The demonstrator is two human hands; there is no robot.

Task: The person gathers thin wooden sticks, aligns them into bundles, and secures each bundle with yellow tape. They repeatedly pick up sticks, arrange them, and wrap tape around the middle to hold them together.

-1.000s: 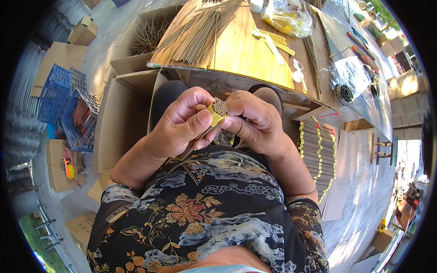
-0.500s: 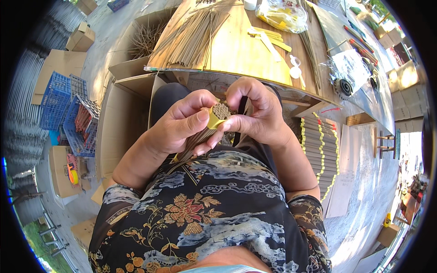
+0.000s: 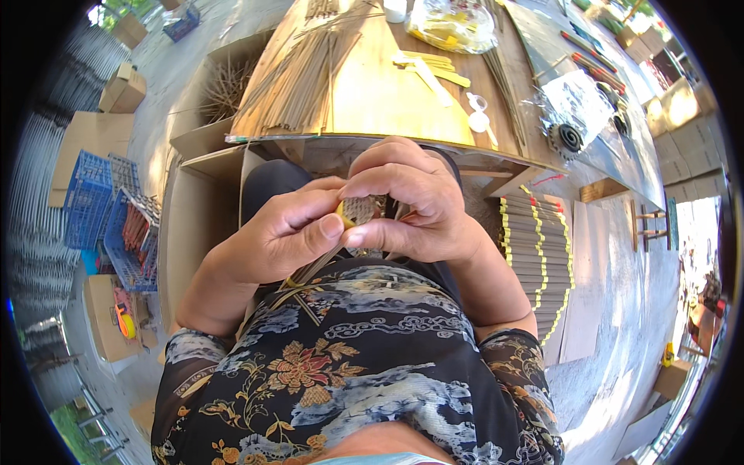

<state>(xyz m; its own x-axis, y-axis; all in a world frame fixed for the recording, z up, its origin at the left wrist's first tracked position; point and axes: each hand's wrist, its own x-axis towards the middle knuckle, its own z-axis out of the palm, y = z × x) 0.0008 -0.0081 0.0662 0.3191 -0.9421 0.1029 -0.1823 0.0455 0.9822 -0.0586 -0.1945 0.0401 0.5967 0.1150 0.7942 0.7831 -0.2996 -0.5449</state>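
In front of my belly, a bundle of thin brown incense sticks (image 3: 314, 269) slants with its far end up between my two hands. A yellow paper band (image 3: 342, 211) goes round it near that end, mostly hidden by fingers. My left hand (image 3: 283, 232) is closed round the bundle, its thumb pressed near the band. From the other side my right hand (image 3: 422, 203) curls over the bundle's end, thumb and fingers pinching the band's edge. The two thumb tips nearly meet. A second yellow band (image 3: 291, 280) shows lower down the bundle.
Ahead stands a wooden table (image 3: 372, 101) with loose sticks (image 3: 306, 77), yellow paper strips (image 3: 434, 68) and a plastic bag (image 3: 452, 27). Banded bundles (image 3: 527, 256) lie stacked at the right. At left are a cardboard box (image 3: 194, 225) and blue crates (image 3: 91, 198).
My right fingers have moved over the bundle's end and now cover more of it. The band shows less than before. The whole view has shifted slightly.
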